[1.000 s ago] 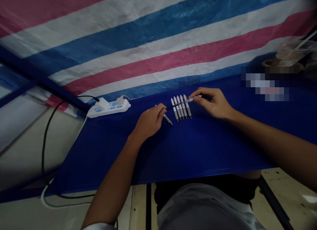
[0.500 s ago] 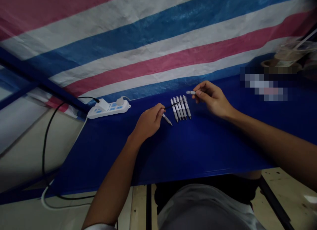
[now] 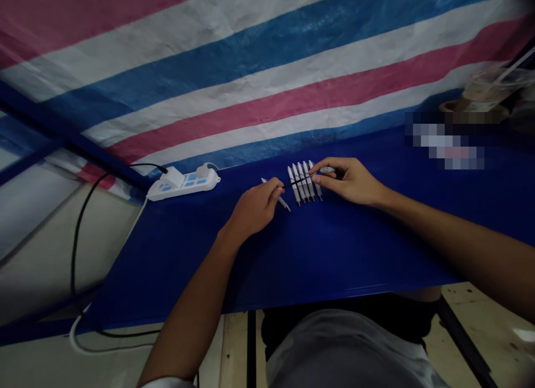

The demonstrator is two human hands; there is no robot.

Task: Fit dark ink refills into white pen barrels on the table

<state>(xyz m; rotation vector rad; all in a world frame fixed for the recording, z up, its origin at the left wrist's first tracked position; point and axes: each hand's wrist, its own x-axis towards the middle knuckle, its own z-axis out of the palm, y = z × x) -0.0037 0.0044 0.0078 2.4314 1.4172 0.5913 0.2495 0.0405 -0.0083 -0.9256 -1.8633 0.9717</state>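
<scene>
My left hand (image 3: 257, 207) is closed, its thumb and finger pinching one end of a thin black pen refill (image 3: 295, 183). The refill stretches to the right, above a row of several white-and-grey pens (image 3: 297, 194) lying side by side. At its other end are the thumb and forefinger of my right hand (image 3: 346, 179). That hand is closed too, with a whitish pen part (image 3: 328, 169) tucked in its fingers. A single pen (image 3: 285, 204) lies slanted on the table, partly hidden under my left hand.
The blue table (image 3: 276, 260) backs onto a striped plastic sheet (image 3: 259, 106). At the left is a white power strip (image 3: 192, 182) with plugs and a black cable (image 3: 75, 237). A plastic cup (image 3: 487, 92) and a blurred-out patch (image 3: 447, 145) are at the far right.
My right hand has moved left and down, bringing its fingertips to the refill's far end. The whitish pen part has shifted back within its fingers. My left hand has barely moved.
</scene>
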